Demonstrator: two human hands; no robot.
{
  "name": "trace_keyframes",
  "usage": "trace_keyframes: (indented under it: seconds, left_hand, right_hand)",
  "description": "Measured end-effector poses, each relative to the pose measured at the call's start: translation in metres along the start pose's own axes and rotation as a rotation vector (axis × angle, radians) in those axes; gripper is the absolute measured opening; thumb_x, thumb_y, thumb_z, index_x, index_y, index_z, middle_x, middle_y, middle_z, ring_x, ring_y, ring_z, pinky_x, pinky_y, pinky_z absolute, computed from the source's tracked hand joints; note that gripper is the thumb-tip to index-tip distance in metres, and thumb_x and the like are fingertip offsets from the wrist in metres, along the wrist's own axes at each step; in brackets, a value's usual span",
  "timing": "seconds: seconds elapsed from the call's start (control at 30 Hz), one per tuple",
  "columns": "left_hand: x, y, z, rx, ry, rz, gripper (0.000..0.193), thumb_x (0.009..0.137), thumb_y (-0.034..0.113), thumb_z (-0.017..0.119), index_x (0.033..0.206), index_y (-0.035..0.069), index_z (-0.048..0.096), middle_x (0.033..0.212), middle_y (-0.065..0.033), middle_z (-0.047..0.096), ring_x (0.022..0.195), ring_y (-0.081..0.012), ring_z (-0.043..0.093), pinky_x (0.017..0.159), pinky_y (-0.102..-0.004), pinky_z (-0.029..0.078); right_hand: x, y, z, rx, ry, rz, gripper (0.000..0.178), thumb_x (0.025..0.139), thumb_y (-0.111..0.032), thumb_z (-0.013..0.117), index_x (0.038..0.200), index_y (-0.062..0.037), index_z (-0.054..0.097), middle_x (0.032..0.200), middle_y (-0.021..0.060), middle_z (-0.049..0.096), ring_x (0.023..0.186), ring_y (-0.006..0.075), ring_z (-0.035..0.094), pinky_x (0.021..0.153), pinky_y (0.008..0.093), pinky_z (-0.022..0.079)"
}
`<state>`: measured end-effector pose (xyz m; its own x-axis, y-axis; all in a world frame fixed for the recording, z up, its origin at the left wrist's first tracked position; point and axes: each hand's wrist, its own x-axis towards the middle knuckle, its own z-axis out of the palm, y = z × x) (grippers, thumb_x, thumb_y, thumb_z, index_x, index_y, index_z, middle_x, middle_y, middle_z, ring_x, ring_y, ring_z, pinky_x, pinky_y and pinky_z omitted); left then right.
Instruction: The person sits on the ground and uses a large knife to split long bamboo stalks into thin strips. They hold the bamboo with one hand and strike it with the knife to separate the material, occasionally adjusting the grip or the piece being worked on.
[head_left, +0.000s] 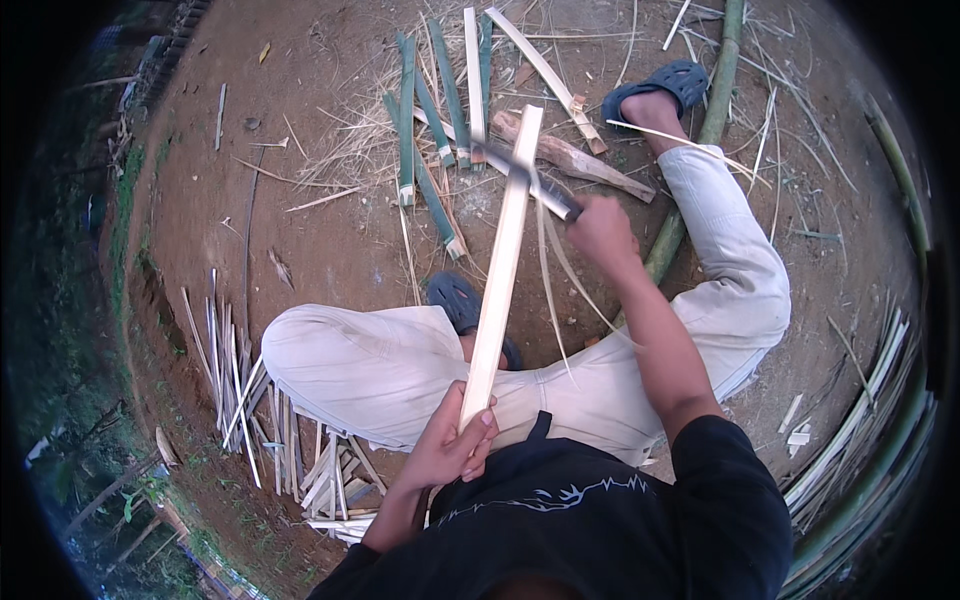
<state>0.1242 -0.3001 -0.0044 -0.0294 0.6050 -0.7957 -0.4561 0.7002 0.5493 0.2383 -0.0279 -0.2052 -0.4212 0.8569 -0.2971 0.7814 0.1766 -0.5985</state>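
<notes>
My left hand [468, 440] is closed round the near end of a long, pale bamboo strip [498, 290], which slants up and away from my lap. In my right hand [603, 238] is the dark handle of a knife [548, 193]. Its blade lies across the strip near the far end, partly blurred. Thin curled shavings [548, 270] hang from beside the blade down toward my thigh.
Several green-skinned bamboo pieces [407, 120] lie ahead by a wooden block [580, 160]. A long green bamboo pole [718, 100] runs along my right leg. Cut sticks [290, 440] are heaped at left. More strips and poles [850, 430] lie at right.
</notes>
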Motion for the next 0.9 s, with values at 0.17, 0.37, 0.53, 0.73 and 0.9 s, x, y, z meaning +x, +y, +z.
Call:
trace_keyframes:
  seconds: [0.17,0.37,0.53,0.73,0.9]
  left_hand:
    - [0.001,-0.014,0.001,-0.093,0.024,-0.024,0.017,0.104,0.016,0.042,0.117,0.006,0.037,0.074,-0.0036,0.043,0.04,-0.0051,0.033,0.035,-0.0213,0.032]
    - [-0.031,-0.008,0.003,-0.126,-0.114,-0.045,0.019,0.103,0.014,0.044,0.118,0.005,0.037,0.076,-0.0039,0.044,0.041,-0.0056,0.035,0.037,-0.0222,0.034]
    - [-0.038,-0.016,0.003,-0.152,-0.147,-0.01,0.019,0.104,0.012,0.043,0.119,0.004,0.038,0.075,-0.004,0.044,0.041,-0.0051,0.035,0.036,-0.0211,0.033]
    - [0.025,0.026,-0.004,-0.245,-0.103,0.279,0.024,0.106,0.023,0.034,0.12,0.003,0.04,0.072,-0.0078,0.045,0.036,-0.0068,0.034,0.031,-0.0231,0.034]
    - [0.049,0.048,0.003,-0.255,0.006,0.41,0.029,0.107,0.026,0.032,0.121,0.002,0.041,0.074,-0.011,0.048,0.034,-0.0087,0.034,0.03,-0.0244,0.035]
  right_hand:
    - [-0.016,-0.018,0.018,-0.097,-0.099,-0.135,0.015,0.076,-0.014,0.062,0.085,-0.0051,0.07,0.08,0.0228,0.068,0.076,0.0394,0.067,0.07,0.0493,0.053]
    - [0.029,0.025,0.005,-0.002,0.055,0.301,0.021,0.08,-0.016,0.063,0.095,-0.0041,0.072,0.087,0.0234,0.069,0.085,0.0397,0.068,0.08,0.0483,0.054]
    - [0.011,0.012,0.007,0.237,0.025,0.244,0.023,0.075,-0.02,0.071,0.084,0.0012,0.069,0.082,0.0254,0.068,0.083,0.0391,0.068,0.078,0.0456,0.053]
    - [-0.002,-0.002,0.039,0.357,-0.147,0.182,0.025,0.075,-0.018,0.071,0.065,-0.0048,0.051,0.059,0.0099,0.055,0.053,0.0224,0.055,0.055,0.0393,0.046]
    - [0.0,-0.005,0.034,0.697,-0.228,0.208,0.03,0.078,-0.026,0.073,0.065,-0.0066,0.056,0.057,0.0034,0.054,0.051,0.0151,0.05,0.052,0.0349,0.043]
